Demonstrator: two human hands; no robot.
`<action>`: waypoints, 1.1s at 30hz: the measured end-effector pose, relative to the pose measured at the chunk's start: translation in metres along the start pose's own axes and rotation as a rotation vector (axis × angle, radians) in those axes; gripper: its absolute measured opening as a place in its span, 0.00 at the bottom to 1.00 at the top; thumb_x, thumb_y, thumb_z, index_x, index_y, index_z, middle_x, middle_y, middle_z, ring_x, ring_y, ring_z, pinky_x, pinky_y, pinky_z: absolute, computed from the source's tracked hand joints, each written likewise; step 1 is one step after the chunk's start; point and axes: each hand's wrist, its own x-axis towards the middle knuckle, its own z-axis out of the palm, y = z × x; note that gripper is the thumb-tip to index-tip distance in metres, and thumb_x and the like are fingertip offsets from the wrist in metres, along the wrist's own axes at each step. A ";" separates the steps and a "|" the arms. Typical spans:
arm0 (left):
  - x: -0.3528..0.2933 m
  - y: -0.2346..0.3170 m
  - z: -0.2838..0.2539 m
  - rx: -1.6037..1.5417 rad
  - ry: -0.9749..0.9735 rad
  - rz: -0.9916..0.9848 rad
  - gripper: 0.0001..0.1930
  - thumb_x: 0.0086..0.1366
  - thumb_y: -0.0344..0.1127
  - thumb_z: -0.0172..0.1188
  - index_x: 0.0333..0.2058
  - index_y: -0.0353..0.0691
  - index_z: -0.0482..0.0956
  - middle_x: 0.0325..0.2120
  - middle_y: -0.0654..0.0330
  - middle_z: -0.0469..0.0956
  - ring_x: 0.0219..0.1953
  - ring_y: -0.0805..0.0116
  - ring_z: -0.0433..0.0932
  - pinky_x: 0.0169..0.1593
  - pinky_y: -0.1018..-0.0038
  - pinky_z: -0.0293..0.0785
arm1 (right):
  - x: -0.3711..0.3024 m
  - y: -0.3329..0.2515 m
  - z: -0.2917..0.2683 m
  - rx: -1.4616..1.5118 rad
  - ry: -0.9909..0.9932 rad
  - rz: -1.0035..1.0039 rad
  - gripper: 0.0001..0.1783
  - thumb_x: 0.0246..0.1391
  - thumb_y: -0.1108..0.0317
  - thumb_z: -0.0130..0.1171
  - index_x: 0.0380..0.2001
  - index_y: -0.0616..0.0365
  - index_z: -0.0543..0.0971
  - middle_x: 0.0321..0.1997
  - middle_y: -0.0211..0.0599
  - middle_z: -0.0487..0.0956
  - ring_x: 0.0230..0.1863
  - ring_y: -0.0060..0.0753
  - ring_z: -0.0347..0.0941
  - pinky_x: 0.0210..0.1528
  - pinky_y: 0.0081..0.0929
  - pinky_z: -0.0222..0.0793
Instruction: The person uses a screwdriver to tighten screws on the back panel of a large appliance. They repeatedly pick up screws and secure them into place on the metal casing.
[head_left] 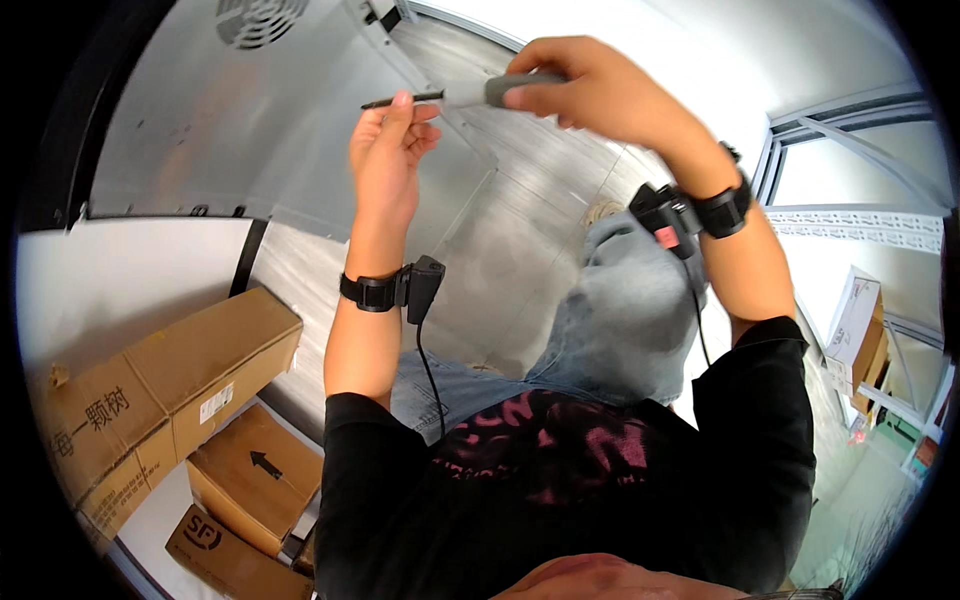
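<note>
My right hand [600,95] is closed around the grey handle of a screwdriver [510,89], held level in front of the metal panel. Its shaft points left; the part by the handle is pale and blurred, and the front part is dark. My left hand [390,135] pinches that dark front part between thumb and fingers, palm turned up, with the thin tip sticking out past the thumb. Beyond my left hand stands a grey sheet-metal panel [300,120] with a round slotted vent; the tip is apart from its vent.
Cardboard boxes [200,370] are stacked at the lower left beside a white wall. A metal rack [850,220] stands on the right, with a white-and-brown box [855,325] below it. Thin cables hang from black wrist devices [425,290] on both arms. Pale floor tiles [520,200] lie below.
</note>
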 end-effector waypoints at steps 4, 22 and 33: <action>0.050 -0.046 0.062 0.227 -0.154 -0.015 0.08 0.65 0.38 0.55 0.33 0.40 0.73 0.29 0.59 0.79 0.28 0.73 0.75 0.35 0.78 0.71 | 0.004 0.098 -0.062 0.204 0.015 0.050 0.15 0.54 0.60 0.57 0.41 0.58 0.79 0.22 0.25 0.74 0.19 0.13 0.65 0.22 0.12 0.62; 0.245 -0.379 0.163 1.102 -0.075 -0.139 0.10 0.54 0.30 0.65 0.34 0.35 0.77 0.28 0.58 0.79 0.31 0.69 0.77 0.34 0.74 0.73 | -0.020 0.479 -0.006 1.131 0.462 0.600 0.17 0.54 0.65 0.57 0.44 0.64 0.74 0.24 0.33 0.75 0.21 0.19 0.65 0.24 0.18 0.61; 0.253 -0.408 0.172 1.264 -0.037 0.063 0.10 0.53 0.34 0.66 0.31 0.35 0.78 0.25 0.57 0.79 0.26 0.64 0.77 0.32 0.70 0.73 | -0.022 0.506 0.022 1.183 0.371 0.592 0.16 0.54 0.68 0.58 0.45 0.61 0.74 0.31 0.32 0.76 0.25 0.18 0.68 0.26 0.17 0.62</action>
